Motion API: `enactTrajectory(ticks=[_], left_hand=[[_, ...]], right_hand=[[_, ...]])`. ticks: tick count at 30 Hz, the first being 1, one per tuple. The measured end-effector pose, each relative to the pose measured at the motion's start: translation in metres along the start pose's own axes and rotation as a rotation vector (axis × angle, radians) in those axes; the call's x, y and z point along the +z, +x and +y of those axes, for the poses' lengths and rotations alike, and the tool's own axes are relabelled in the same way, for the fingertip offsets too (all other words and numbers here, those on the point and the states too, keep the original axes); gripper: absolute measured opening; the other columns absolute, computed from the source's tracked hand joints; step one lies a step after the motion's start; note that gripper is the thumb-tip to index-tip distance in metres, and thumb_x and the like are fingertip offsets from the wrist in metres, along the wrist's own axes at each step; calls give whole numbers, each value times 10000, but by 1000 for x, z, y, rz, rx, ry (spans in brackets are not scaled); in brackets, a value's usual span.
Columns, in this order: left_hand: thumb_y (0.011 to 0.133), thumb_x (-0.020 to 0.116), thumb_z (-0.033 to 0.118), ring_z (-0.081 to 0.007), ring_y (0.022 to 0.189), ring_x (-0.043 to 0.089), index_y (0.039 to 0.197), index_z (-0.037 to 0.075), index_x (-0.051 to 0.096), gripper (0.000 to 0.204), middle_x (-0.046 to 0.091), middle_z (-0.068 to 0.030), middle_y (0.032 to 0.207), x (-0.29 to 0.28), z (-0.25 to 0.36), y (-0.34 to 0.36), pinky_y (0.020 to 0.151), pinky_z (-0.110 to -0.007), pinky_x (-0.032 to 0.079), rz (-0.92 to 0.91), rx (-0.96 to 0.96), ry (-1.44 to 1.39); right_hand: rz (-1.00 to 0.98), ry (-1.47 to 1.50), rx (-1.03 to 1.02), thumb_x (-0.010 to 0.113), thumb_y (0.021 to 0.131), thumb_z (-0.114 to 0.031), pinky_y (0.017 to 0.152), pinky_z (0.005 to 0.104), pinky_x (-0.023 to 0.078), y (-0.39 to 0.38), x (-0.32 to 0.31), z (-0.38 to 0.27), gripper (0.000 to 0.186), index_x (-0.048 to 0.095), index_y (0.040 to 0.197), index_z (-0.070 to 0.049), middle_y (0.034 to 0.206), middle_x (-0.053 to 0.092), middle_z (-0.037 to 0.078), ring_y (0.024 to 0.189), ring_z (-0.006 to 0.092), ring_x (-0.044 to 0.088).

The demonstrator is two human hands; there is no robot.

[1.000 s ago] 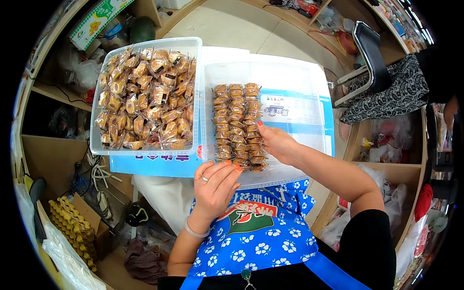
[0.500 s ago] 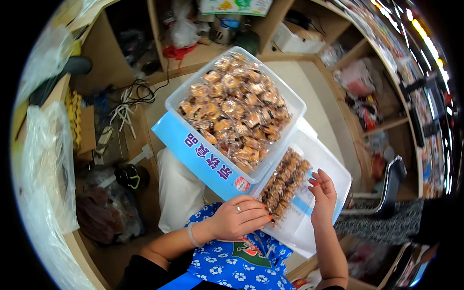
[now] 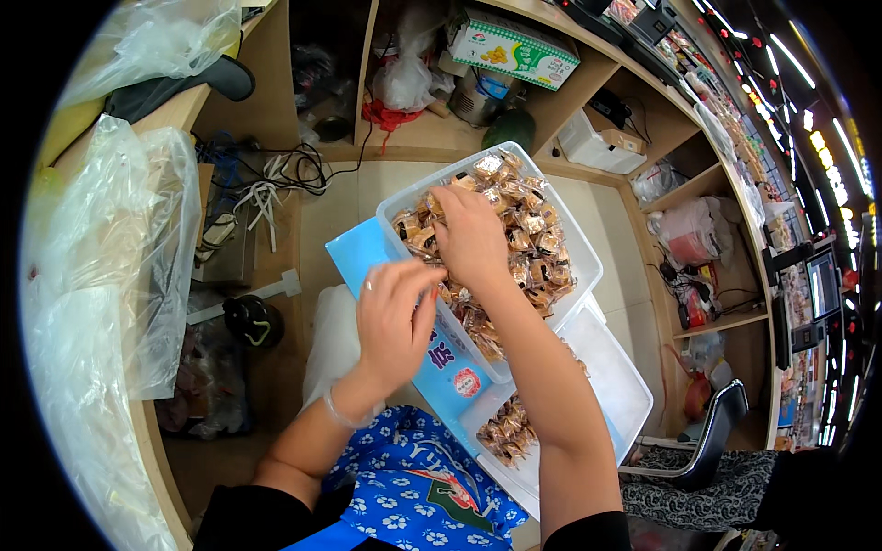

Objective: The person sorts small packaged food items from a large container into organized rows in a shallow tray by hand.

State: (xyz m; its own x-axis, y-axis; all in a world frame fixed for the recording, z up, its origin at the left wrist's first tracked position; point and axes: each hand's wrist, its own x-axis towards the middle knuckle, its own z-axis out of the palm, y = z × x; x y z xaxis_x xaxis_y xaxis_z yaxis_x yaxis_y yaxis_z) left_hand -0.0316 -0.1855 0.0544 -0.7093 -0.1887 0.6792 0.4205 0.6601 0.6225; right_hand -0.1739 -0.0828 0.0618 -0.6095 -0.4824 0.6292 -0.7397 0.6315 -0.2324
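A translucent plastic tub (image 3: pixel 588 266) is heaped with small golden snacks (image 3: pixel 542 241) in clear wrappers. My right hand (image 3: pixel 473 237) reaches over the tub, its bent fingers down among the wrapped snacks near the left side; what its fingertips hold, if anything, is hidden. By the tub's left rim hovers my left hand (image 3: pixel 390 321), smeared by motion, thumb apart from the fingers and nothing visible in it. Below the tub, a white lid-like tray (image 3: pixel 602 354) carries rows of wrapped snacks (image 3: pixel 505 430), partly covered by my right forearm. A blue printed box (image 3: pixel 363 257) shows under the tub's left side.
Wooden shelves curve around, holding a green-and-white carton (image 3: pixel 514 53), a white box (image 3: pixel 588 147) and bags. Plastic sheeting (image 3: pixel 87 303) covers the left counter. Cables (image 3: pixel 276 179) lie at the left. A chair with a dark backrest (image 3: pixel 721 422) stands at the right.
My right hand has moved from beside the tray's snack rows up into the tub. My left hand has lifted from those rows toward the tub's left rim. The view has shifted.
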Motion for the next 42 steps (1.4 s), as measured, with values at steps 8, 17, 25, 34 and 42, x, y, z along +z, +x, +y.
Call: enactTrajectory(ticks=[8, 17, 25, 34, 42], left_hand=[[755, 757, 163, -304, 982, 612, 1088, 48, 648, 368, 659, -103, 1042, 15, -28, 55, 830, -423, 489, -562, -20, 529], [881, 635, 91, -230, 801, 704, 1053, 46, 692, 187, 713, -135, 863, 27, 0, 59, 662, -334, 548, -334, -141, 73], [1012, 504, 103, -229, 937, 715, 1236, 9, 553, 247, 691, -106, 1070, 67, 86, -3, 715, -282, 607, -802, -916, -1151], [1032, 526, 223, -173, 915, 698, 1309, -21, 533, 369, 688, -95, 1061, 87, 131, -33, 740, -273, 589, -1172, -1015, -1272], [981, 598, 87, -117, 992, 631, 1370, -11, 502, 412, 652, -42, 1125, 95, 131, -47, 831, -250, 525, -1244, -847, -1106]], right_hand=[[87, 1220, 1003, 669, 903, -18, 697, 273, 577, -21, -51, 26, 258, 656, 1149, 56, 946, 707, 90, 787, 163, 690], [213, 1397, 1229, 614, 919, 26, 778, 281, 592, -128, -163, 15, 310, 595, 1227, 56, 1090, 678, 136, 908, 199, 689], [650, 897, 998, 611, 852, 105, 891, 296, 548, -204, -216, -46, 323, 622, 1172, 64, 1131, 659, 118, 1064, 188, 634], [454, 22, 356, 688, 686, 126, 875, 408, 547, -253, -221, -46, 335, 703, 988, -20, 1116, 623, 154, 1063, 338, 643], [341, 245, 555, 665, 734, 76, 936, 416, 521, -270, -236, -53, 309, 707, 1029, -9, 1210, 634, 161, 1109, 351, 635]])
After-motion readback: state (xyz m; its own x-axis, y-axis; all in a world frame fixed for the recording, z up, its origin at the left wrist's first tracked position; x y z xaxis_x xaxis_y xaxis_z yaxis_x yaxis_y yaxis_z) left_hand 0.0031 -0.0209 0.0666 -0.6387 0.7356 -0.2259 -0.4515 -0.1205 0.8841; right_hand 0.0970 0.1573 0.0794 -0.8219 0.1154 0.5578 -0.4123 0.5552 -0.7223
